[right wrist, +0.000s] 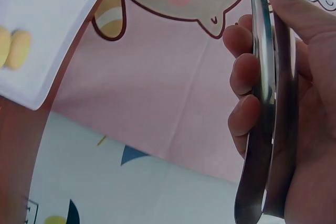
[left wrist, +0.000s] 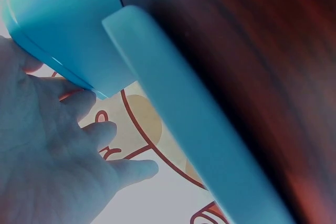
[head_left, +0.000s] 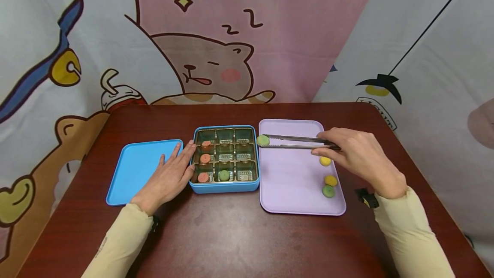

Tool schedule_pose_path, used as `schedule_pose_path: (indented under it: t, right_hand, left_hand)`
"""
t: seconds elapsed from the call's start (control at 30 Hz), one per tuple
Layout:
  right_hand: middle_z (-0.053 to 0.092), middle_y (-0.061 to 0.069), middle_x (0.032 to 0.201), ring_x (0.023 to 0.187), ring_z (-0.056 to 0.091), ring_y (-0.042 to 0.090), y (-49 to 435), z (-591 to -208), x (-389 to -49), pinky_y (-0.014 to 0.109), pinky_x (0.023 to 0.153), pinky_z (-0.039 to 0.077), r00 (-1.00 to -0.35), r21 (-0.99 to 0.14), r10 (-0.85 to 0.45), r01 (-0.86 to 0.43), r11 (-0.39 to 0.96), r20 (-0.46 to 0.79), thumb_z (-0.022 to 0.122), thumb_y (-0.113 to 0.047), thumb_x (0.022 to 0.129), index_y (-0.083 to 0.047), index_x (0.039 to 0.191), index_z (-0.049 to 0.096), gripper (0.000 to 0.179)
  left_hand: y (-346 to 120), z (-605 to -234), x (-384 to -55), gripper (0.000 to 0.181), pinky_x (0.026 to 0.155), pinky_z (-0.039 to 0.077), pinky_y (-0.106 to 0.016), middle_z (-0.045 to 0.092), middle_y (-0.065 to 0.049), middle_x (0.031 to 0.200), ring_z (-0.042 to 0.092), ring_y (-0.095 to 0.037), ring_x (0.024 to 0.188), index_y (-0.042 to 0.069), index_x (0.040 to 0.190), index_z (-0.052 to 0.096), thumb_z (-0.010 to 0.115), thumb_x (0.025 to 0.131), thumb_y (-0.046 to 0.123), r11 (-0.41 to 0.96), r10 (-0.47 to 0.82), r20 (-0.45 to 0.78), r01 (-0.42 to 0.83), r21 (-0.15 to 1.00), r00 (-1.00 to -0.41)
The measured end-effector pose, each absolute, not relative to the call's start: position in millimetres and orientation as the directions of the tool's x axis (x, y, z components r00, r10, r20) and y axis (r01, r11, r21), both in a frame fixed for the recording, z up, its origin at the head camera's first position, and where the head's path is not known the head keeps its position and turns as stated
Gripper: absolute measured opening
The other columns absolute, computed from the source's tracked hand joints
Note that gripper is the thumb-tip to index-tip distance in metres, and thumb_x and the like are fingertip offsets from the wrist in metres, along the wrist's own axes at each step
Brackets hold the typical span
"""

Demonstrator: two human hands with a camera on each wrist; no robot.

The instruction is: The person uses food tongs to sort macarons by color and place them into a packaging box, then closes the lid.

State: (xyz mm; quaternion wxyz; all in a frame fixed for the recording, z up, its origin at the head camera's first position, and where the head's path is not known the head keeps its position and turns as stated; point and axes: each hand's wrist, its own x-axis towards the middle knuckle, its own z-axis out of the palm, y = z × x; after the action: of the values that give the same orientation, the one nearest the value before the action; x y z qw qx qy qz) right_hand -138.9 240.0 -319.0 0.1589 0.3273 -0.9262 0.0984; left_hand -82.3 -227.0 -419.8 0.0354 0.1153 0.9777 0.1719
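Note:
My right hand (head_left: 356, 158) holds metal tongs (right wrist: 258, 156), fingers and thumb curled round both arms. Between the tong tips is a round green cookie-like piece (head_left: 263, 140), over the near-touching edges of box and tray. My left hand (head_left: 170, 179) rests against the left side of the blue box (head_left: 225, 188), fingers spread and fairly straight. Inside the box is a gold divider with several square compartments. Its left column holds orange pieces (head_left: 205, 158), one per compartment; another green piece (head_left: 224, 175) lies in the front middle one.
The lilac tray (head_left: 293, 200) stands right of the box, with two yellow pieces (head_left: 330, 180) and a green one (head_left: 328, 191) along its right side. A flat blue lid (head_left: 135, 170) lies left of the box, partly under my left hand. A cartoon cloth hangs behind the table.

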Motion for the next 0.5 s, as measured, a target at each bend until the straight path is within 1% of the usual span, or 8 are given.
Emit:
schedule_pose_path:
  t: [0.23, 0.5]
  right_hand:
    - [0.072, -0.001, 0.085, 0.064, 0.056, 0.009, 221, -319, -145, 0.030, 0.053, 0.049, -0.699, -0.098, -0.612, -0.685, 0.722, 0.369, 0.089, -0.039, 0.079, -0.012, 0.107, 0.078, 0.041]
    - [0.074, -0.001, 0.090, 0.066, 0.057, 0.011, 203, -324, -155, 0.031, 0.054, 0.049, -0.669, -0.089, -0.660, -0.722, 0.686, 0.344, 0.085, -0.043, 0.084, -0.011, 0.107, 0.077, 0.040]
  left_hand:
    - [-227, -420, -82, 0.061, 0.116, 0.010, -0.076, 0.014, -0.006, 0.174, 0.007, -0.037, 0.159, 0.012, 0.167, 0.020, 0.036, 0.113, 0.036, 0.917, 0.238, -0.029, 0.214, 0.337, -0.971]
    - [-226, -419, -83, 0.062, 0.116, 0.010, -0.076, 0.013, -0.007, 0.174, 0.008, -0.038, 0.159, 0.012, 0.168, 0.018, 0.035, 0.113, 0.038, 0.918, 0.242, -0.033, 0.218, 0.331, -0.970]
